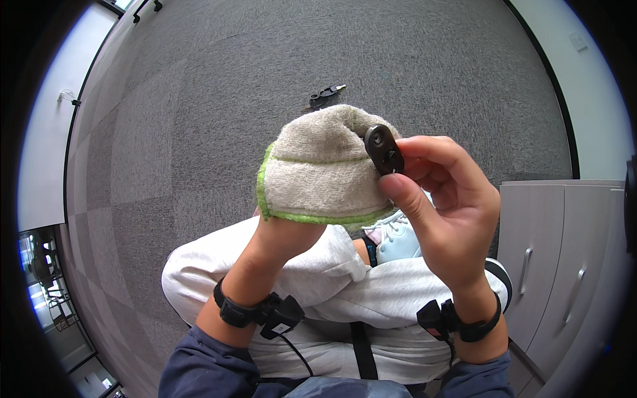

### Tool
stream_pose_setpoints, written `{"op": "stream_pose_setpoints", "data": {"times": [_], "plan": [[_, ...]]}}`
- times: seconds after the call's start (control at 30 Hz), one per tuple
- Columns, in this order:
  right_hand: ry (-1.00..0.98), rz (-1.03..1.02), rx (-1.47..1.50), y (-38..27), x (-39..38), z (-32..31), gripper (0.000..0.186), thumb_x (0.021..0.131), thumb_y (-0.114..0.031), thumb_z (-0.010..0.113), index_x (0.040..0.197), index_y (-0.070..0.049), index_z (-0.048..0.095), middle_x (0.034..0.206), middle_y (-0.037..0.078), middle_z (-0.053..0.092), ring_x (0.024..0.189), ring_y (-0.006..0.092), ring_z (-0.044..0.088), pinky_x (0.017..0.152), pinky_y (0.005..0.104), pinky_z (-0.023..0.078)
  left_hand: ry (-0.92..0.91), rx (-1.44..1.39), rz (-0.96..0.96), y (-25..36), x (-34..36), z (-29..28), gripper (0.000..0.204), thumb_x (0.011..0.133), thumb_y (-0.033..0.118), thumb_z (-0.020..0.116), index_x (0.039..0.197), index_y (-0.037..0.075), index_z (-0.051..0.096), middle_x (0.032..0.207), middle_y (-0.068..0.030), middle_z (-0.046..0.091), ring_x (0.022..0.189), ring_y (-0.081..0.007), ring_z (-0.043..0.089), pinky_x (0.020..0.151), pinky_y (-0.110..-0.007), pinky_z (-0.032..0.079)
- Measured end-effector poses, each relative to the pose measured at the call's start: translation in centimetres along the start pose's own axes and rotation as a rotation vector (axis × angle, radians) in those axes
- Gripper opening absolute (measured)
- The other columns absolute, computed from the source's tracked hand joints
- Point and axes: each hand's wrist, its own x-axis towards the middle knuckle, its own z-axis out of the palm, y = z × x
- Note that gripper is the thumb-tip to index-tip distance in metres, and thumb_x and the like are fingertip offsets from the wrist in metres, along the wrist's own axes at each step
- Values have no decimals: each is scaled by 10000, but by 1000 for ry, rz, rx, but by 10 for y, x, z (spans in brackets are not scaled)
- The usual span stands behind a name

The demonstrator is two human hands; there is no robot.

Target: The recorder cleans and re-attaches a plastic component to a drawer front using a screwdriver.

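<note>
A beige cloth (318,182) with green edging is draped over my left hand (288,235), which holds it up from underneath; the fingers there are hidden. My right hand (458,212) pinches a small dark oval object (383,149) with a round recess between thumb and fingers, against or just in front of the cloth's right side. Beyond the cloth, a small black item (324,97) with a ring and silver tip lies on the grey carpet (232,79).
My crossed legs (212,259) and a pale shoe (398,242) are beneath my hands. A grey cabinet (544,252) stands at right. A white wall (40,166) with glass below runs along the left. Black castors (146,10) show at top left.
</note>
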Motion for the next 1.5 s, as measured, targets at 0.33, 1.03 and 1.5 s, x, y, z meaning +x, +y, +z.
{"op": "stream_pose_setpoints", "data": {"times": [0.33, 1.03, 1.5], "plan": [[104, 71, 177, 4, -3, 10, 162, 832, 39, 707, 982, 28, 647, 908, 74, 686, 838, 105, 665, 768, 228, 541, 24, -3, 65, -3, -9, 10, 486, 894, 179, 689, 1318, 25, 508, 1261, -118, 584, 1146, -204, 580, 985, -346, 491], [88, 217, 315, 8, -4, 8, 173, 912, -47, 648, 1072, 19, 658, 953, 84, 684, 864, 118, 667, 771, 228, 550, 99, 520, 214, -37, -29, -11, 656, 718, 155, 820, 1276, 50, 491, 1214, -120, 577, 1140, -265, 575, 980, -394, 439], [109, 204, 184, 9, -7, 9, 156, 901, 11, 635, 1050, 15, 680, 867, 67, 695, 790, 102, 662, 717, 221, 535, 105, 314, 96, -44, -31, -21, 795, 664, 147, 869, 1313, 19, 428, 1230, -141, 536, 1176, -271, 539, 1007, -391, 425]]}}
